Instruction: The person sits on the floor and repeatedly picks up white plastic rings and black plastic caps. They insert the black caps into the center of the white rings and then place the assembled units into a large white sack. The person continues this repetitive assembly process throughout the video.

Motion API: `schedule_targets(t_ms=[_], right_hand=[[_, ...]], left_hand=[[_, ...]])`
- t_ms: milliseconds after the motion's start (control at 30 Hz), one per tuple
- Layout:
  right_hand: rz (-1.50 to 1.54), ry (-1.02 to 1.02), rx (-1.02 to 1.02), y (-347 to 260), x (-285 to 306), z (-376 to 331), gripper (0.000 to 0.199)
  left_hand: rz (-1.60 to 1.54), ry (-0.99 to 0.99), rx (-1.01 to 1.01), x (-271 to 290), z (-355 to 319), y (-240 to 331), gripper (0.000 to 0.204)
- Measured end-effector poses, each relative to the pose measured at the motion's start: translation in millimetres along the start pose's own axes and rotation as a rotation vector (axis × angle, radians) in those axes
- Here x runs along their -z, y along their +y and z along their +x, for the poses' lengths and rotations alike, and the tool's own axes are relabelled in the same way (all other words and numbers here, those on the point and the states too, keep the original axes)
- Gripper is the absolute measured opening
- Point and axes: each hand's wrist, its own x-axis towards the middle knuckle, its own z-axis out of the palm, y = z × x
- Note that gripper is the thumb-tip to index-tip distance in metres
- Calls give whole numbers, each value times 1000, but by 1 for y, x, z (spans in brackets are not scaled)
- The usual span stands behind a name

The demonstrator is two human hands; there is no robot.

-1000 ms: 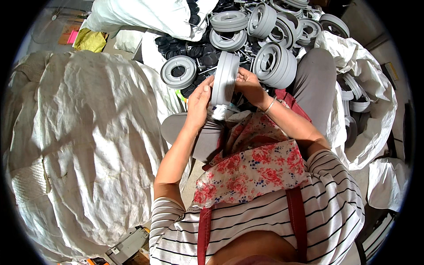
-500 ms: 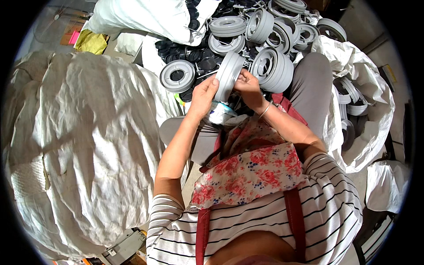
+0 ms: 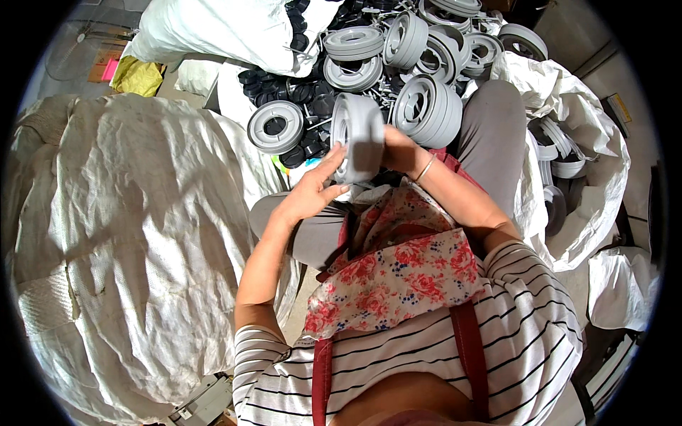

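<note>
Both our hands hold one grey reel (image 3: 359, 136) upright over our lap, now turned rim-on and raised since a second ago, left hand (image 3: 312, 192) fingers spread flat on its side, right hand (image 3: 399, 150) fingers wrapped behind, pile (image 3: 426, 64) beyond.

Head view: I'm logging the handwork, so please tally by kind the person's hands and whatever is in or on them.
Hands: 2 (left hand, right hand)
Grey reel, held: 1
Bracelet, right wrist: 1
Total: 4
</note>
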Motion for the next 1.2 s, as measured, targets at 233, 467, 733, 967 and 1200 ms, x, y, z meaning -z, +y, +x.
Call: schedule_targets(t_ms=[233, 467, 733, 967, 1200], right_hand=[[-586, 119, 157, 11, 6, 8, 37], [-195, 156, -51, 4, -10, 6, 36], [-597, 359, -238, -21, -6, 22, 42], [-2413, 663, -321, -146, 27, 8, 38], [-2375, 292, -392, -127, -19, 15, 44]], left_hand=[[-890, 223, 95, -13, 0, 3, 59], [-297, 189, -31, -8, -14, -8, 70], [203, 354, -54, -6, -10, 6, 70], [379, 502, -34, 26, 14, -14, 77], [352, 194, -430, -27, 48, -4, 85]])
